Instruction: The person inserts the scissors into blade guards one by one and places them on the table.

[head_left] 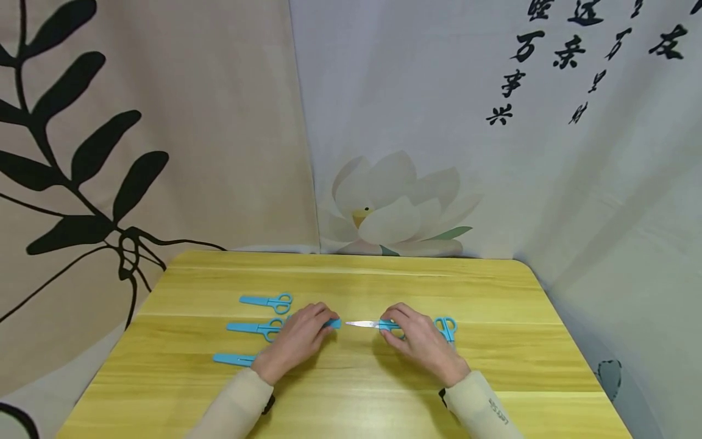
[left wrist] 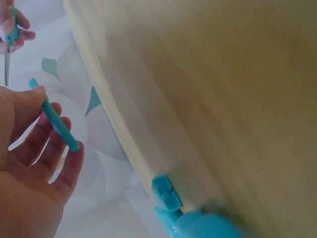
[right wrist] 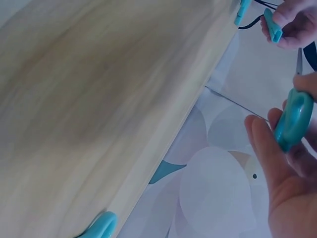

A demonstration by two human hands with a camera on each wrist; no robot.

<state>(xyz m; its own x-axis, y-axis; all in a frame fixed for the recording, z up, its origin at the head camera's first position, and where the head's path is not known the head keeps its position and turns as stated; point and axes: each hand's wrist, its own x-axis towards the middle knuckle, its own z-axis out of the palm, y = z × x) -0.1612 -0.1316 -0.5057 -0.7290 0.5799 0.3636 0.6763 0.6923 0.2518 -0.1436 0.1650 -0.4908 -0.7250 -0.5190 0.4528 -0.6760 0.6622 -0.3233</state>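
My left hand (head_left: 296,341) pinches a blue scissor sheath (head_left: 336,324) between thumb and fingers. In the left wrist view the narrow sheath (left wrist: 60,125) lies across the fingertips. My right hand (head_left: 425,344) holds blue-handled scissors (head_left: 386,324) by the handles, their bare metal blades pointing left. The blade tip is just short of the sheath's end, with a small gap between. In the right wrist view the scissors' handle loop (right wrist: 293,119) sits against the thumb and fingers, and the sheath (right wrist: 273,27) appears in the other hand beyond.
Left of my left hand lie three sheathed blue scissors, the back (head_left: 255,300), middle (head_left: 244,327) and front (head_left: 233,358) ones; my left hand and wrist partly cover the nearer two. Another blue pair (head_left: 446,326) lies behind my right hand. Curtains stand behind the wooden table (head_left: 351,396).
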